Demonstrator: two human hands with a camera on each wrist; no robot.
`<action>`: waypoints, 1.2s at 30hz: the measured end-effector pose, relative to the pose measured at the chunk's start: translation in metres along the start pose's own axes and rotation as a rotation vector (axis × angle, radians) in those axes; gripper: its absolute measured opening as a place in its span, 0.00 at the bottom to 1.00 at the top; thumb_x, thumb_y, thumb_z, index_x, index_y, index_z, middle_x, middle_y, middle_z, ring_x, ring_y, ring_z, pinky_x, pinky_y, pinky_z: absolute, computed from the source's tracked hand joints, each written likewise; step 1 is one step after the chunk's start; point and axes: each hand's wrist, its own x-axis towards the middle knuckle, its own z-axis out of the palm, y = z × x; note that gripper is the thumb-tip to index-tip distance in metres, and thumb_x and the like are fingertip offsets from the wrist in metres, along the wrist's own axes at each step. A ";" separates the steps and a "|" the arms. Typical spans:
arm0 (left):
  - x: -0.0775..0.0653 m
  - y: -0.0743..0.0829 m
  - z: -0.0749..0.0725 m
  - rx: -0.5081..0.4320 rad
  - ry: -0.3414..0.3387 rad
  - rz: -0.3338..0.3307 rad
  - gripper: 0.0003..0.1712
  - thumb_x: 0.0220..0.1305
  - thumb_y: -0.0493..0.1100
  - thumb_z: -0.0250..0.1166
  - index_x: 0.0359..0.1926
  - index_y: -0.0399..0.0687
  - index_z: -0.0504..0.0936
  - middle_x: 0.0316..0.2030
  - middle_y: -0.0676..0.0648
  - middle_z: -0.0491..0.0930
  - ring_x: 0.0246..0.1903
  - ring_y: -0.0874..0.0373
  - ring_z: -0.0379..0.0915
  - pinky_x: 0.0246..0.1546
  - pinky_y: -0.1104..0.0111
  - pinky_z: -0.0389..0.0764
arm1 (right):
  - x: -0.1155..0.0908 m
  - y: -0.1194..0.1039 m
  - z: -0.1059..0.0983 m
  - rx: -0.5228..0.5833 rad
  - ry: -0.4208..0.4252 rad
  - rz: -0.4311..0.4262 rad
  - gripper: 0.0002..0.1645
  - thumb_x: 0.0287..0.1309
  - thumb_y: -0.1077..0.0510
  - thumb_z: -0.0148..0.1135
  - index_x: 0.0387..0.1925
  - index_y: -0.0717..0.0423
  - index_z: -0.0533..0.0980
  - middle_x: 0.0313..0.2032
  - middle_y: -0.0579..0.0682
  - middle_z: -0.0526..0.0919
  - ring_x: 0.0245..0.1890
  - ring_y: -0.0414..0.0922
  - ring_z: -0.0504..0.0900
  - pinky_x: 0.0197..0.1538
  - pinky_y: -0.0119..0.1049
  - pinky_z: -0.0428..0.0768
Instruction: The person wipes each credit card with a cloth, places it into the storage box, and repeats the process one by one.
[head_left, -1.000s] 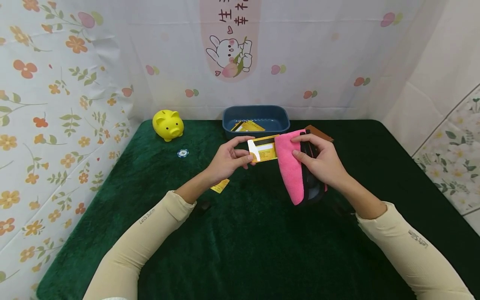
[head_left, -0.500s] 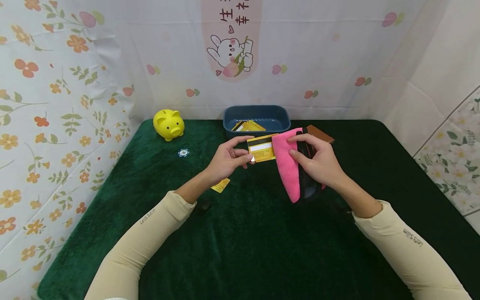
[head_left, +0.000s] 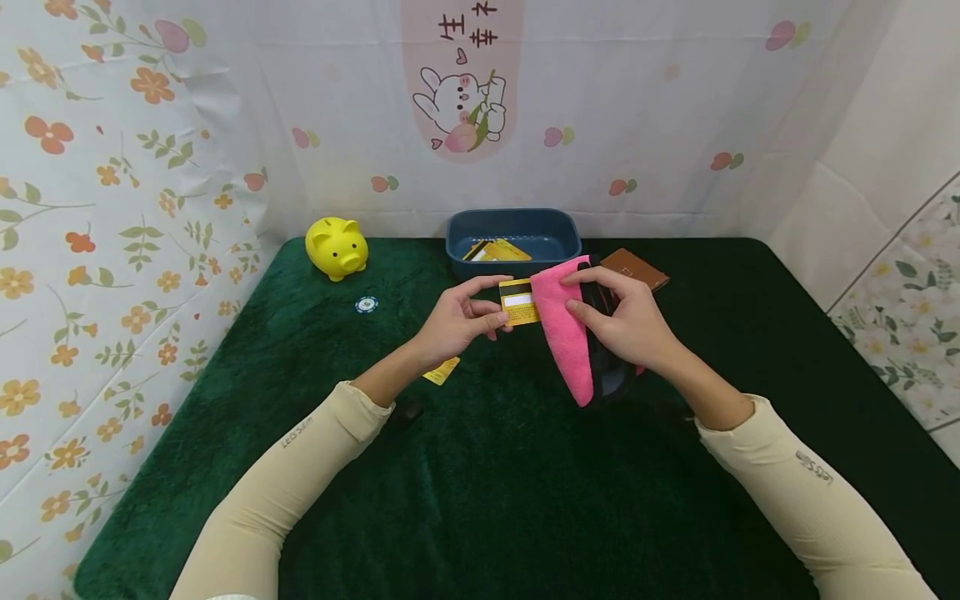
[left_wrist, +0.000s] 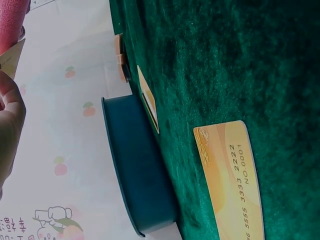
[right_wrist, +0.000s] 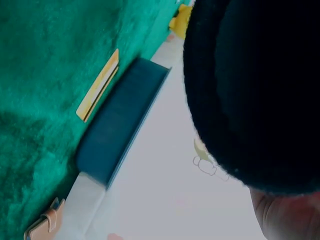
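Through the left wrist camera I can read the loose card [left_wrist: 230, 180]: "5555 3333 2222", its leading digits cut off by the frame edge, with "NO.0001" alongside. In my head view, the left sleeve [head_left: 292, 467] says "Lets Slim"; similar print on the right sleeve [head_left: 795, 467] is blurrier. The backdrop [head_left: 660, 100] shows 生 and 幸. Print on the chip [head_left: 366, 305] and the held card [head_left: 521, 313] is too small.

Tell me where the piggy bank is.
The piggy bank stands at the back left of the green cloth in the head view, left of the bin, with the chip nearest in front.
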 end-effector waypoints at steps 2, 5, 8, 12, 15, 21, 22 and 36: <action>0.000 -0.001 0.000 0.002 -0.003 0.003 0.28 0.69 0.30 0.60 0.68 0.41 0.68 0.41 0.35 0.85 0.36 0.55 0.82 0.36 0.68 0.81 | 0.001 -0.001 0.002 0.014 -0.009 -0.002 0.19 0.63 0.63 0.65 0.55 0.54 0.79 0.39 0.53 0.79 0.32 0.45 0.71 0.32 0.32 0.69; 0.000 -0.001 0.000 -0.003 -0.003 0.003 0.28 0.69 0.29 0.60 0.68 0.41 0.68 0.42 0.36 0.85 0.36 0.55 0.82 0.36 0.68 0.81 | 0.001 -0.003 0.005 0.043 -0.023 -0.003 0.17 0.64 0.63 0.65 0.54 0.54 0.79 0.40 0.53 0.79 0.34 0.46 0.72 0.33 0.33 0.70; 0.000 -0.001 0.000 -0.013 -0.010 0.010 0.28 0.69 0.29 0.59 0.68 0.40 0.68 0.42 0.35 0.85 0.36 0.55 0.82 0.35 0.68 0.81 | 0.002 -0.005 0.008 0.061 -0.036 -0.002 0.17 0.64 0.63 0.64 0.54 0.54 0.79 0.41 0.54 0.79 0.35 0.46 0.73 0.33 0.33 0.71; 0.000 -0.002 -0.001 -0.018 -0.019 0.024 0.27 0.70 0.29 0.58 0.68 0.39 0.68 0.43 0.33 0.84 0.36 0.56 0.82 0.35 0.68 0.81 | 0.003 -0.006 0.011 0.069 -0.050 -0.005 0.17 0.64 0.63 0.64 0.55 0.53 0.79 0.40 0.53 0.80 0.34 0.46 0.74 0.33 0.33 0.73; 0.000 -0.002 -0.001 -0.019 -0.021 0.028 0.27 0.70 0.29 0.58 0.68 0.39 0.68 0.44 0.29 0.82 0.37 0.56 0.82 0.35 0.68 0.81 | 0.004 -0.006 0.015 0.076 -0.069 -0.024 0.17 0.64 0.63 0.64 0.55 0.54 0.79 0.41 0.53 0.80 0.33 0.46 0.74 0.32 0.33 0.74; 0.000 -0.003 -0.002 -0.018 -0.017 0.038 0.27 0.69 0.28 0.58 0.68 0.38 0.68 0.41 0.38 0.85 0.37 0.53 0.81 0.34 0.68 0.81 | 0.006 -0.007 0.019 0.116 -0.106 -0.077 0.16 0.64 0.65 0.63 0.53 0.55 0.79 0.45 0.53 0.81 0.32 0.46 0.76 0.32 0.32 0.77; 0.000 -0.004 -0.002 -0.018 -0.015 0.036 0.27 0.70 0.28 0.58 0.69 0.39 0.68 0.40 0.40 0.86 0.37 0.52 0.80 0.34 0.68 0.81 | 0.006 -0.007 0.019 0.118 -0.110 -0.083 0.16 0.64 0.65 0.63 0.53 0.55 0.79 0.46 0.53 0.81 0.33 0.46 0.75 0.32 0.32 0.77; 0.000 -0.002 -0.003 -0.055 0.043 0.030 0.30 0.69 0.29 0.60 0.70 0.41 0.68 0.39 0.41 0.85 0.34 0.53 0.79 0.32 0.69 0.81 | -0.004 -0.003 0.014 0.085 -0.141 -0.154 0.19 0.61 0.69 0.64 0.53 0.54 0.80 0.45 0.49 0.82 0.38 0.44 0.73 0.38 0.33 0.73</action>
